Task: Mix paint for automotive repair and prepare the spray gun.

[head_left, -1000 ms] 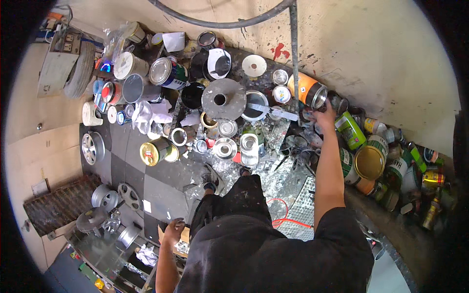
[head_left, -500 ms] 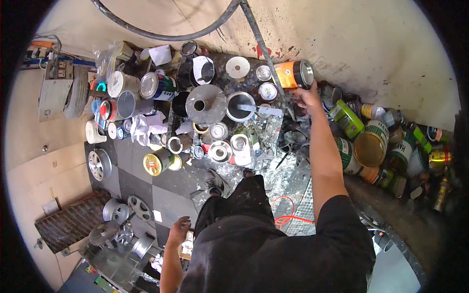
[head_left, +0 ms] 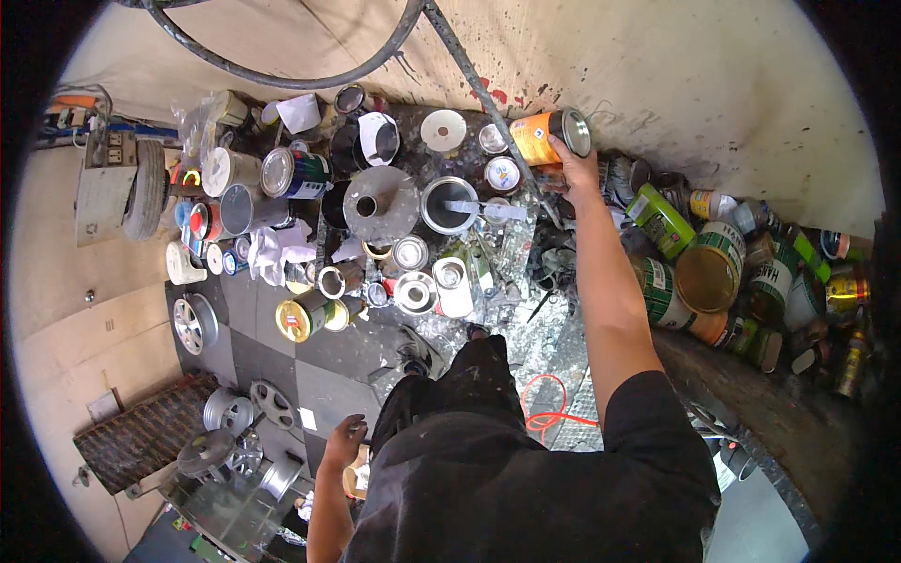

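Note:
My right hand (head_left: 576, 171) reaches far forward and grips a paint can (head_left: 533, 139) with an orange label and dark end, its fingers against the near side. The can lies tilted by the wall, behind a slanting dark hose (head_left: 479, 89). Two small round tins, a silver-lidded tin (head_left: 492, 139) and a white-lidded tin (head_left: 502, 174), stand just left of it. My left hand (head_left: 347, 435) hangs low beside my hip with loosely bent fingers apart, and nothing shows in it.
A paint-crusted bench holds an open grey can (head_left: 450, 225) with a flat stick across it, a wide grey metal disc (head_left: 361, 208), and several cans. On the right lie a green canister (head_left: 660, 221) and heaped tins. Wheel rims (head_left: 192, 324) and a red hose (head_left: 554, 418) are on the floor.
My right hand has moved up along the orange-labelled can, and its fingers now lie further over the can's side. The whole view has shifted slightly. My left hand stays low.

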Demonstrator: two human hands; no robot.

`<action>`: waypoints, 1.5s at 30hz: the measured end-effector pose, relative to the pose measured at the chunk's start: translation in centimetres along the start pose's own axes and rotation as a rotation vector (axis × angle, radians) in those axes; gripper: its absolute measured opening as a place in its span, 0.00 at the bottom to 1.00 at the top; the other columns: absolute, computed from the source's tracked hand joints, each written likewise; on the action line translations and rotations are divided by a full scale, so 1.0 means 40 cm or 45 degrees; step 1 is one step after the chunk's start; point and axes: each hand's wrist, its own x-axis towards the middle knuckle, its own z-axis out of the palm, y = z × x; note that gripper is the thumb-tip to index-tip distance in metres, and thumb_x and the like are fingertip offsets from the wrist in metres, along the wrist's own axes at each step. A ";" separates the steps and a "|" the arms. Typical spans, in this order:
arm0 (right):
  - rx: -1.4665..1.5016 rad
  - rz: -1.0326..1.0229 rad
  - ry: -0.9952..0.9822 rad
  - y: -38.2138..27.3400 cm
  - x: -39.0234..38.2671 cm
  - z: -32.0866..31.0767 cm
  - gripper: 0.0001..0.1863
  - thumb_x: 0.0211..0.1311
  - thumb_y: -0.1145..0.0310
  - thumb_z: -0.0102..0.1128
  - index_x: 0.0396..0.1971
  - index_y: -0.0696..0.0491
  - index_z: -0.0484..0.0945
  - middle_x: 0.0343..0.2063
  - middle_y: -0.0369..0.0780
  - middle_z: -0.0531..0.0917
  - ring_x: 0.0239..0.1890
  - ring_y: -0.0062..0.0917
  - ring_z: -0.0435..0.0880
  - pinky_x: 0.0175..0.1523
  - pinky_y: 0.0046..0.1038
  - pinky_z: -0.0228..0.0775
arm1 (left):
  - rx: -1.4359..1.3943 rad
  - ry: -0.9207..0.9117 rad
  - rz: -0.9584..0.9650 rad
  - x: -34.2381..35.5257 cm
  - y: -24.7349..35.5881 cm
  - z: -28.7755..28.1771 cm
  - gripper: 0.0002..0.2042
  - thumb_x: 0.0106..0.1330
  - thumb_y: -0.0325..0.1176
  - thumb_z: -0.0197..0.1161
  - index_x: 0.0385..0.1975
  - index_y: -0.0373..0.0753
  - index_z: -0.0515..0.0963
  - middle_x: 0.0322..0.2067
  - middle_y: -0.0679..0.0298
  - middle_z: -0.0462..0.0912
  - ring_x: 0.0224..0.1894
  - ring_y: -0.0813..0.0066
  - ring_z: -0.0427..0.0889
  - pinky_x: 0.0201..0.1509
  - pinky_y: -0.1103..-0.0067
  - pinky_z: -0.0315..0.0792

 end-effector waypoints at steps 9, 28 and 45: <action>-0.016 -0.270 0.298 0.063 0.006 0.022 0.49 0.44 0.58 0.86 0.64 0.57 0.67 0.55 0.47 0.80 0.49 0.38 0.85 0.42 0.38 0.84 | 0.005 0.011 -0.126 -0.019 -0.018 0.001 0.20 0.72 0.41 0.64 0.59 0.38 0.78 0.47 0.52 0.88 0.48 0.61 0.87 0.54 0.70 0.78; -0.668 -0.596 0.141 0.070 -0.010 -0.008 0.44 0.37 0.60 0.79 0.59 0.62 0.74 0.52 0.54 0.84 0.58 0.47 0.81 0.65 0.39 0.71 | 0.015 -0.001 0.071 -0.001 0.022 -0.002 0.22 0.72 0.40 0.63 0.61 0.38 0.76 0.51 0.53 0.86 0.53 0.59 0.85 0.57 0.69 0.77; -1.407 -0.492 -0.239 0.431 -0.810 0.050 0.38 0.42 0.60 0.77 0.55 0.60 0.74 0.50 0.55 0.79 0.55 0.50 0.80 0.59 0.43 0.74 | 0.136 -0.255 1.060 0.165 0.330 0.050 0.25 0.63 0.38 0.70 0.59 0.35 0.77 0.55 0.47 0.81 0.57 0.47 0.80 0.63 0.63 0.73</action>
